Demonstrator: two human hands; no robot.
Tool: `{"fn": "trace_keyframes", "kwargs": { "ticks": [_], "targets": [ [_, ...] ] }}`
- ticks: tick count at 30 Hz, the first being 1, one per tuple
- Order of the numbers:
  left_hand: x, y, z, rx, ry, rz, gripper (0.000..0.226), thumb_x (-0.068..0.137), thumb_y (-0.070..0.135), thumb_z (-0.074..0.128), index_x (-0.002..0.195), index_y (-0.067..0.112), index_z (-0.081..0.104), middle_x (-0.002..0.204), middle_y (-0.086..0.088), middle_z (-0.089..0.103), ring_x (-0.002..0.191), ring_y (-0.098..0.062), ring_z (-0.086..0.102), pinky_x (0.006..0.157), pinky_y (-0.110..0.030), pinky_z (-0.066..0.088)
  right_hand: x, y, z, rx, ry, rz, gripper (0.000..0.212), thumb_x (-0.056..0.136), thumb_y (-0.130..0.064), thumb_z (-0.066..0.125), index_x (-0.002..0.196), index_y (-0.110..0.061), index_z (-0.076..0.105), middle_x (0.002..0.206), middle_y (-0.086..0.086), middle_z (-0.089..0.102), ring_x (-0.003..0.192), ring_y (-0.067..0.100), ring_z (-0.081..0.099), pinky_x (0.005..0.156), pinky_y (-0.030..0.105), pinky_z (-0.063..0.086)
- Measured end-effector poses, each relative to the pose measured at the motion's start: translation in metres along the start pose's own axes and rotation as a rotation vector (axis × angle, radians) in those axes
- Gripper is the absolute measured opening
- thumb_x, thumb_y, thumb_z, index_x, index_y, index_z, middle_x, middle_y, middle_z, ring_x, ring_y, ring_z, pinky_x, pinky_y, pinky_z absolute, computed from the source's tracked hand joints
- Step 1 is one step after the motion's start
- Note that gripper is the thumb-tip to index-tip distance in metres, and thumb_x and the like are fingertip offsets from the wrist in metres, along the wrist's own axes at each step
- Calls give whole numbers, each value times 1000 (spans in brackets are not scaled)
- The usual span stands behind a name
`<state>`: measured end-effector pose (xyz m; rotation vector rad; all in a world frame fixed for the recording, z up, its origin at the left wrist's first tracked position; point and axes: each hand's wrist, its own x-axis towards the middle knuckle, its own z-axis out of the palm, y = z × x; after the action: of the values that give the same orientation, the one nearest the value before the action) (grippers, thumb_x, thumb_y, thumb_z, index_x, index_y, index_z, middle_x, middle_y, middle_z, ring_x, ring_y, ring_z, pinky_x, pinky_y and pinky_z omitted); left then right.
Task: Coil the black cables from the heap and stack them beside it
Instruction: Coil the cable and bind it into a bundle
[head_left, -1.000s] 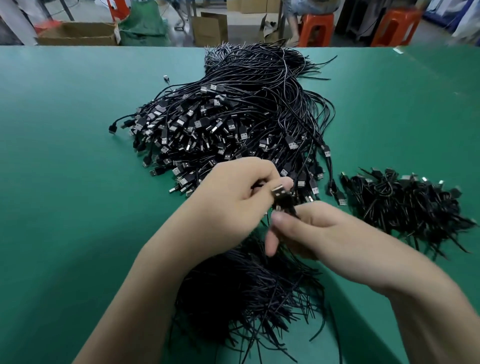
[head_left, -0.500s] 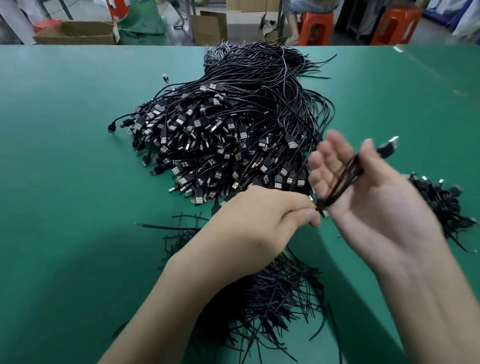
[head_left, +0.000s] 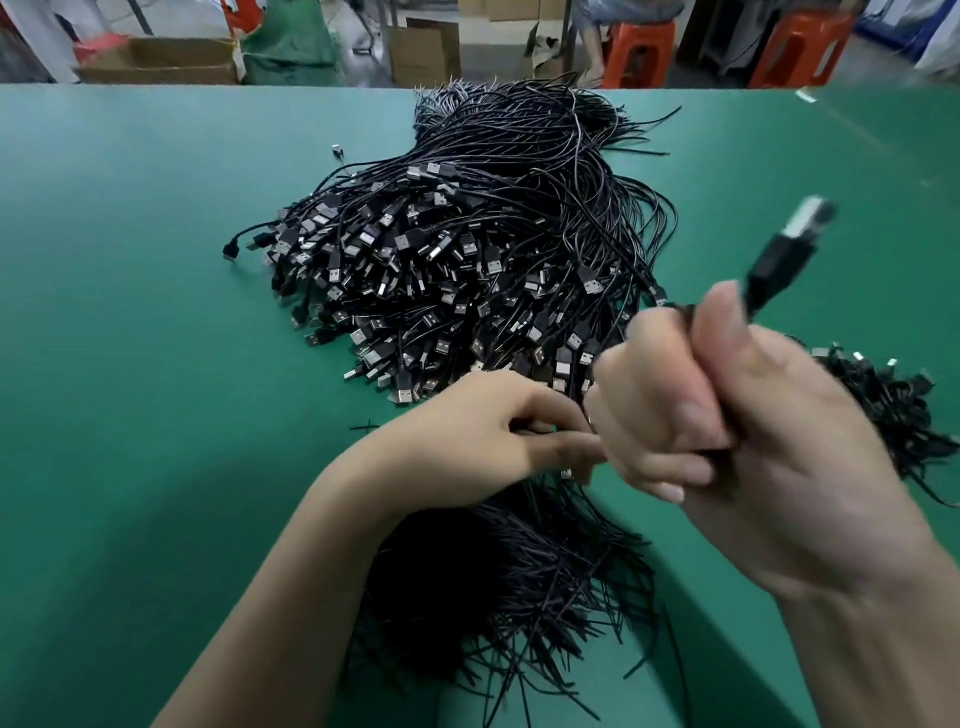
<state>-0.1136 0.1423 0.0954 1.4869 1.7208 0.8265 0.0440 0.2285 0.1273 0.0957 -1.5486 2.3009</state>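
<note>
1. A cardboard box sits beyond the green table, at 10 o'clock in the head view.
2. The heap of black cables, thick with USB plugs, lies at 12 o'clock from the hands.
3. The left hand is low over the table at the heap's near edge. Its fingers are curled and its thumb points toward 3 o'clock. The fingertips are hidden against the other fist, so whether they hold anything cannot be told.
4. A bundle of loose wire ends fans out at 6 o'clock, under both wrists.
5. The right hand is raised in a closed fist, gripping a cable. The cable's blurred plug sticks out of the fist toward 1 o'clock.
6. The stack of coiled cables lies on the table at 3 o'clock, partly hidden by that hand.
</note>
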Motion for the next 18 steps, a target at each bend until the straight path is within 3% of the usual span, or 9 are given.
{"fn": "trace_keyframes", "kwargs": {
  "ticks": [3,5,7,10,14,16,18],
  "targets": [
    [-1,3,-1,-73,7,8,23,79,58,65,63,42,69,63,7,57,62,-8,47,61,-30,40,-2,-3,-1,29,-92,-33,44,102,-41,46,67,-18,60,51,2,24,46,10,33,47,23,33],
    [-4,7,-4,-112,23,-3,22,73,56,63,63,38,69,64,-2,51,64,-13,42,61,-34,35,-4,-1,-5,-54,-161,95,45,102,-43,48,65,-21,59,49,3,26,46,15,30,48,33,30],
    [-7,9,-10,-92,73,-14,26,84,46,67,68,25,70,65,-11,54,65,-14,44,60,-40,38,-4,4,-9,-217,-183,266,47,103,-45,45,64,-24,63,50,1,32,48,20,29,52,33,32],
    [-11,10,-16,-66,190,-41,42,101,41,57,69,15,63,67,-20,50,64,-17,43,58,-42,38,-2,13,-14,-393,-63,440,50,102,-46,42,68,-24,70,51,-3,37,49,13,33,54,18,36],
    [-11,17,-10,72,345,-37,44,106,31,52,68,9,55,56,2,47,54,-9,40,53,-31,34,1,26,-19,-626,63,543,54,108,-45,39,78,-23,78,52,-8,42,47,7,32,49,15,30],
    [-9,20,-4,133,399,-16,40,107,26,49,72,7,54,56,6,51,54,-6,47,54,-22,37,3,28,-17,-586,127,511,60,108,-41,36,62,-30,74,51,-9,46,45,5,36,48,12,31],
    [-10,22,0,184,454,8,40,107,25,49,71,11,50,59,6,48,59,-9,46,59,-25,39,4,27,-18,-490,193,483,62,108,-44,35,57,-28,67,53,-7,49,47,6,38,49,16,30]
  ]
}}
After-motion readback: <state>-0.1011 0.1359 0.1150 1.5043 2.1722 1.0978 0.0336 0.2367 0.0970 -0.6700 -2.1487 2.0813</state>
